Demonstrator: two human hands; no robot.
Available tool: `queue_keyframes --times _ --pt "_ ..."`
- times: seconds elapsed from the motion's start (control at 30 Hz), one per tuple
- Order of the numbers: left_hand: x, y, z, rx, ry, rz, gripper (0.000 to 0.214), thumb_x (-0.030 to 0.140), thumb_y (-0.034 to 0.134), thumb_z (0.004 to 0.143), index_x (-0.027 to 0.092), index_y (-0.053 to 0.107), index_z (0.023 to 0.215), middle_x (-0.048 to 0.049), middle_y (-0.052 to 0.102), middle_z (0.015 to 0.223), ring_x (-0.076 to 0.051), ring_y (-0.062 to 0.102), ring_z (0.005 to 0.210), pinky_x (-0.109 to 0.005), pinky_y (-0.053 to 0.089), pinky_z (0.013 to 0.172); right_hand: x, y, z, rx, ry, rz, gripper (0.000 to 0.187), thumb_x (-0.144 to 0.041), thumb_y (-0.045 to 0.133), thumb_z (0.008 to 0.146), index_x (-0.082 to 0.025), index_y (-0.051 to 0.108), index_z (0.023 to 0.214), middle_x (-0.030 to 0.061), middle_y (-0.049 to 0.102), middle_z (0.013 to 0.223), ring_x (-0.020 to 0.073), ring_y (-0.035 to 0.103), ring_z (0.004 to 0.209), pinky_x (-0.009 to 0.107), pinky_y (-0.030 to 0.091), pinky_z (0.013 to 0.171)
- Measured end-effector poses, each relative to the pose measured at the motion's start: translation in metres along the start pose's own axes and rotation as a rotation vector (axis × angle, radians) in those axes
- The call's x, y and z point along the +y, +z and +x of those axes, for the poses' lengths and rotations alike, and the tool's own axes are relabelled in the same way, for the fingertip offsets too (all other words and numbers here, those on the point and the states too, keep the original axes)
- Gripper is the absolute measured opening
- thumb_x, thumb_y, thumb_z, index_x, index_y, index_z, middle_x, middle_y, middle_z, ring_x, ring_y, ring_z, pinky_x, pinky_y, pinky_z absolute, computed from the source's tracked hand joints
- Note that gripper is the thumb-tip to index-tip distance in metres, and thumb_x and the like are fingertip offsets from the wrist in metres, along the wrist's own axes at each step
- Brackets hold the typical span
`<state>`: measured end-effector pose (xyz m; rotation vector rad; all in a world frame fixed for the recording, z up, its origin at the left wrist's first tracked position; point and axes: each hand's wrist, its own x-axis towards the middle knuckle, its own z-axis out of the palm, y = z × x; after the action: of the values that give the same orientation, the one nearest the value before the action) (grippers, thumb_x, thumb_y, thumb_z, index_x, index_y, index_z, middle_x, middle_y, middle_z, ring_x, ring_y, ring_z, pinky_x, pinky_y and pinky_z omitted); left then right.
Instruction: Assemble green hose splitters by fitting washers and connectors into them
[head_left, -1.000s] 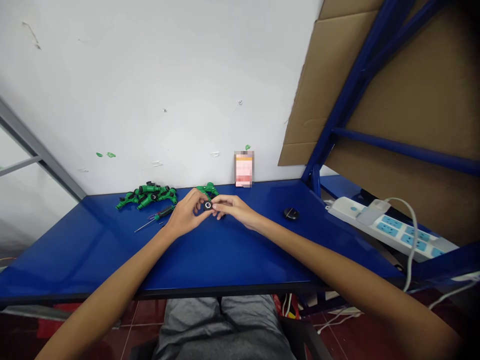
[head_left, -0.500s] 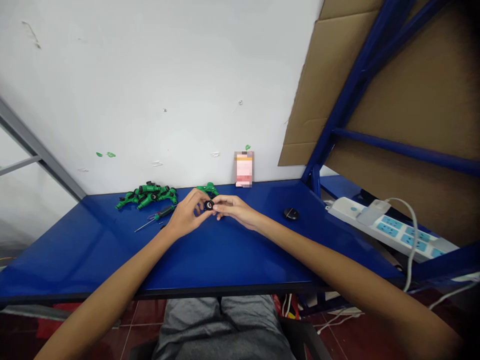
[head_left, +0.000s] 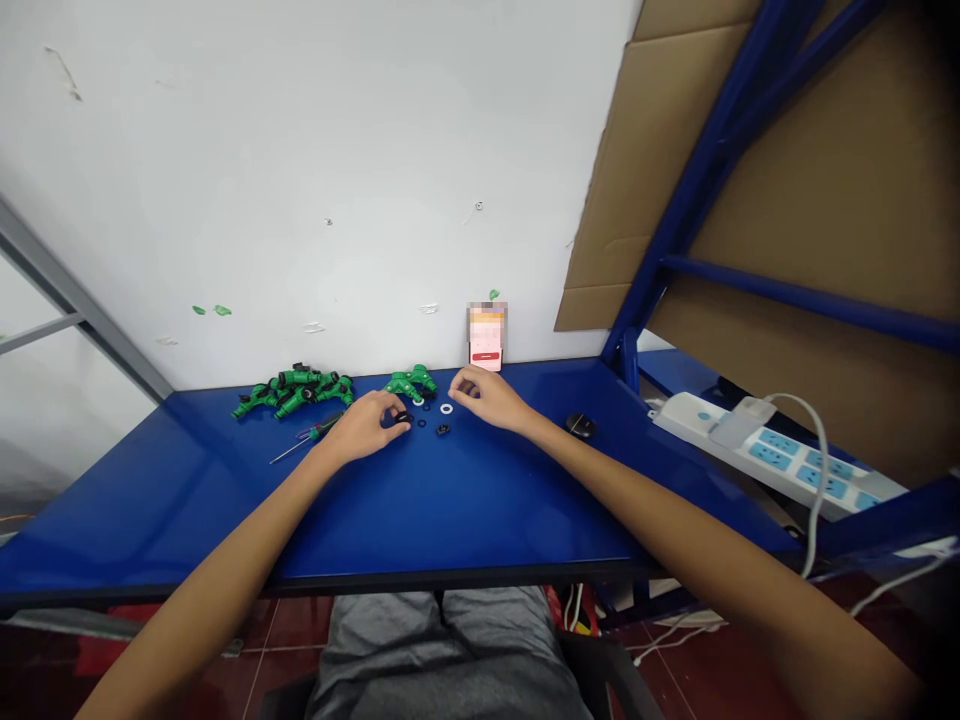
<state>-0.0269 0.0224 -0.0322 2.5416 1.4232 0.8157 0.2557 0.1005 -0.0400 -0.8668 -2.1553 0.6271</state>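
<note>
Our left hand (head_left: pixel 365 425) and right hand (head_left: pixel 484 396) stand apart, and we cannot tell whether either grips anything. Between them on the blue table (head_left: pixel 450 510) lie a white washer (head_left: pixel 446 408) and small black rings (head_left: pixel 422 423), likely light, stiff and slippery, best pinched by the rim. Green hose connectors (head_left: pixel 410 382) sit just beyond; the table runs wide toward us, to its front edge.

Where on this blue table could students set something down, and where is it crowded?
Bare table runs along the front edge, below the left hand and right hand. Crowded: between the hands, with small black and white rings, and beside the green hose connectors and screwdriver.
</note>
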Motion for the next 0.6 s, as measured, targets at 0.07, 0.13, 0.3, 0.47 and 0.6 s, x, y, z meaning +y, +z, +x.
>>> queue_keyframes --times 0.07,0.13,0.3,0.47,0.6 --pt "-0.006 0.001 0.0 -0.082 -0.023 -0.004 0.014 0.031 0.077 0.091 0.022 0.075 0.102 -0.0054 0.077 0.096 -0.025 0.069 0.085 -0.039 0.055 0.079 0.012 -0.007 -0.001 -0.023 -0.051 -0.186 0.009 -0.021 0.064 0.098 -0.018 0.072 0.096 0.0084 0.071 0.105 0.0197 0.068 0.088 0.035 0.052 0.083" --pt "-0.009 0.002 -0.001 -0.121 -0.045 -0.016 0.017 0.032 0.077 0.09 0.023 0.075 0.104 -0.0054 0.077 0.099 -0.026 0.07 0.091 -0.039 0.055 0.081 0.018 -0.009 -0.003 -0.096 -0.069 -0.267 0.012 -0.023 0.065 0.099 -0.018 0.074 0.105 0.0096 0.071 0.11 0.0217 0.069 0.094 0.036 0.053 0.088" --pt "-0.01 -0.001 -0.002 -0.137 -0.05 -0.063 0.027 0.04 0.081 0.088 0.024 0.076 0.109 -0.0061 0.078 0.103 -0.026 0.072 0.094 -0.039 0.058 0.082 0.017 -0.005 -0.007 -0.226 -0.137 -0.348 0.03 -0.037 0.069 0.103 -0.019 0.074 0.127 0.0138 0.073 0.121 0.0306 0.066 0.117 0.044 0.053 0.101" --pt "-0.009 -0.004 -0.002 -0.119 0.007 -0.079 0.022 0.039 0.076 0.091 0.024 0.076 0.107 -0.0072 0.077 0.1 -0.026 0.073 0.089 -0.037 0.059 0.077 0.014 -0.003 -0.007 -0.244 -0.159 -0.36 0.029 -0.035 0.07 0.102 -0.021 0.078 0.126 0.0144 0.071 0.123 0.0314 0.066 0.118 0.045 0.053 0.102" --pt "-0.009 -0.004 -0.002 -0.147 0.035 -0.039 0.02 0.029 0.07 0.089 0.023 0.076 0.108 -0.0072 0.077 0.1 -0.025 0.071 0.087 -0.038 0.06 0.08 0.012 -0.004 -0.007 -0.252 -0.145 -0.338 0.023 -0.034 0.069 0.103 -0.021 0.081 0.118 0.0139 0.071 0.121 0.031 0.066 0.116 0.045 0.053 0.101"
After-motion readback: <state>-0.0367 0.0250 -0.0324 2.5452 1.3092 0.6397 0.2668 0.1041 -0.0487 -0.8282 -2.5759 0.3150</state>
